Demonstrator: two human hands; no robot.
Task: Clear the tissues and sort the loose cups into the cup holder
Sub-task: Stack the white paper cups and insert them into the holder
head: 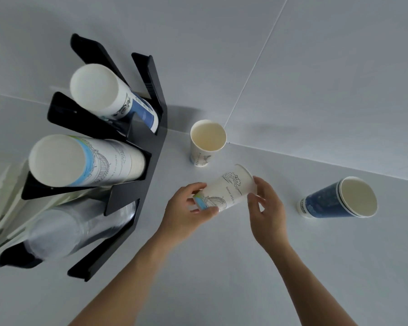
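While hands (224, 208) hold cup (231, 188), holder (149, 147) beside

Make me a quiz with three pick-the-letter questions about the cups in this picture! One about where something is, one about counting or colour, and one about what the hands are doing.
1. Where is the black cup holder?
A. Left of the hands
B. Right of the blue cups
C. Behind the small cup

2. How many cups stand loose on the counter, not held?
A. One
B. Three
C. Five

3. What is happening with the white printed cup?
A. It lies flat on the counter
B. Both hands hold it, tilted
C. It sits in the holder

Answers:
1. A, the holder fills the picture's left side.
2. B, a small cream cup and two nested blue cups are loose.
3. B, the left hand grips its base and the right hand its rim end.
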